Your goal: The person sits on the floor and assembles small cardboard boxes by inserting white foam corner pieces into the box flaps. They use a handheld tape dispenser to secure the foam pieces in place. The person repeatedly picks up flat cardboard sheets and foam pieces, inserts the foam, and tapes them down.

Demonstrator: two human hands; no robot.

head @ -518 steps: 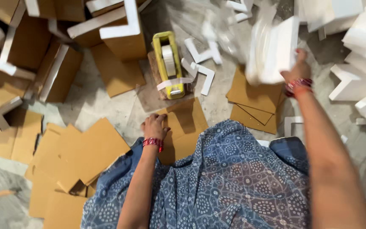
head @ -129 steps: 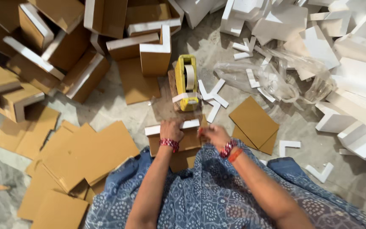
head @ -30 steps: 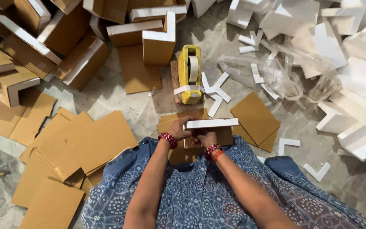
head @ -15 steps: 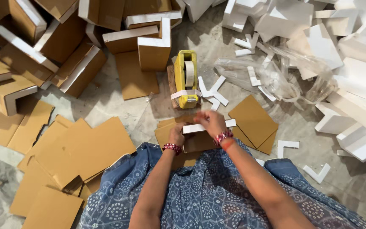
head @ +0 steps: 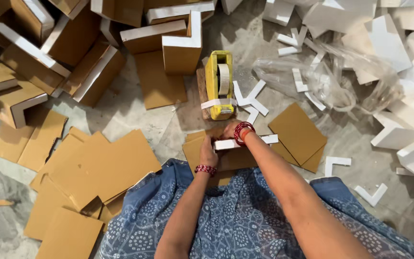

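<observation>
Item: white foam strip [head: 245, 142], lying across cardboard sheet [head: 216, 158] on floor, just below yellow tape dispenser [head: 219, 84]. Left hand [head: 208, 152] grips strip's left end; right hand [head: 231, 130] curls over top edge nr dispenser, fingers mostly hidden. Risks, est.: 1) strip slips off square w/ sheet under uneven grip; 2) tape tail [head: 215, 103] sticks crooked; 3) loose foam L-pieces [head: 249, 98] close by get snagged.

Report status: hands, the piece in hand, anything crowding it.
Left hand grips the white foam strip at its near end. Right hand on it, beside the yellow tape dispenser. Cardboard sheets close around; nothing blocking.
</observation>
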